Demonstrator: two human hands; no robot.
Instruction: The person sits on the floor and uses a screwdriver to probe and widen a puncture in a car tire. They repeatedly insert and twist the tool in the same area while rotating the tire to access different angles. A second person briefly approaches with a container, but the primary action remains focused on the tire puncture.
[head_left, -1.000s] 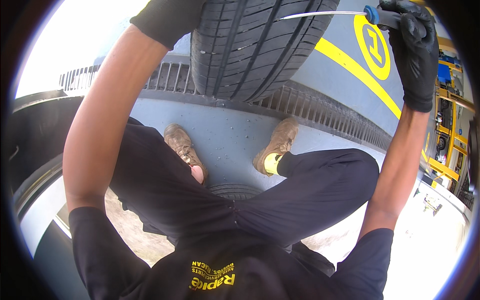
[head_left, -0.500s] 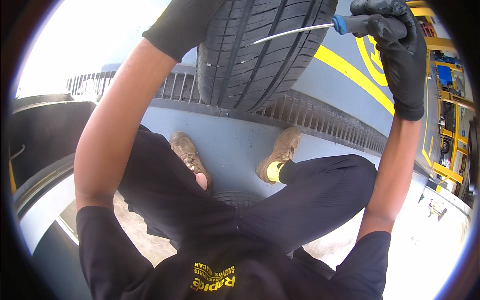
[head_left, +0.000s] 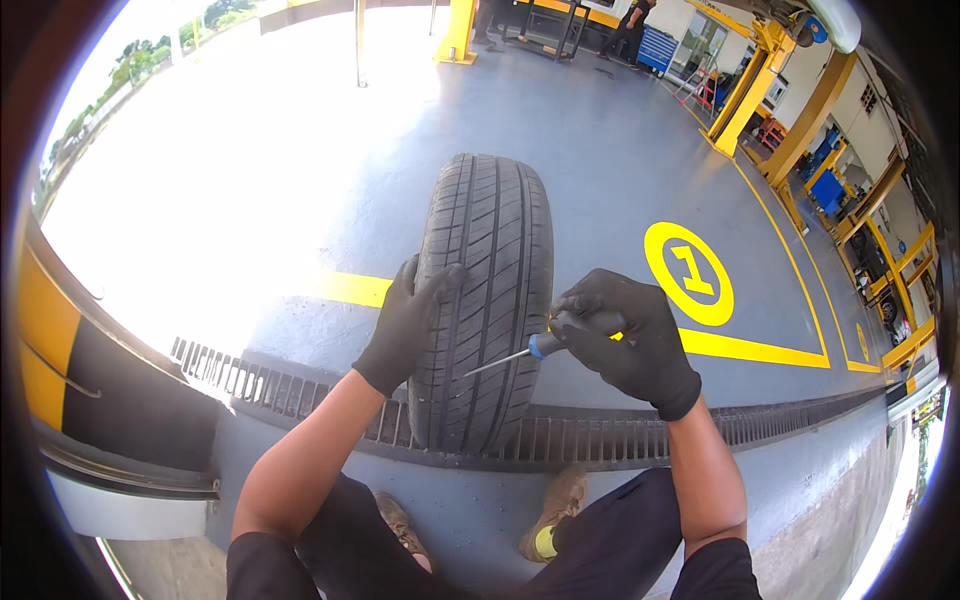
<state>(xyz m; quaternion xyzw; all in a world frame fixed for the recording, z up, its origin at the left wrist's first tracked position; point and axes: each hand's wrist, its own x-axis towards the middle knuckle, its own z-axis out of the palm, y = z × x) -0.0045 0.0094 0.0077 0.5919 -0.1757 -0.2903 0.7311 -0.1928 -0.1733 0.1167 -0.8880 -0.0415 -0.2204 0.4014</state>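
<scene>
Pictured upright on a blue-grey workshop floor (head_left: 600, 150): a black tyre (head_left: 487, 300), standing on its tread at the edge of a metal drain grate (head_left: 300, 395). Steadied by the gloved left hand (head_left: 405, 325), laid flat and open against the left shoulder of the tread, fingers spread, nothing enclosed. Gripped tight in the gloved right hand (head_left: 625, 335): a blue-handled screwdriver (head_left: 520, 352), its thin shaft angled down-left with the tip on the tread grooves. Beyond the tyre, a yellow floor line (head_left: 745, 347) and a yellow painted circle (head_left: 688, 272). No containers in view.
</scene>
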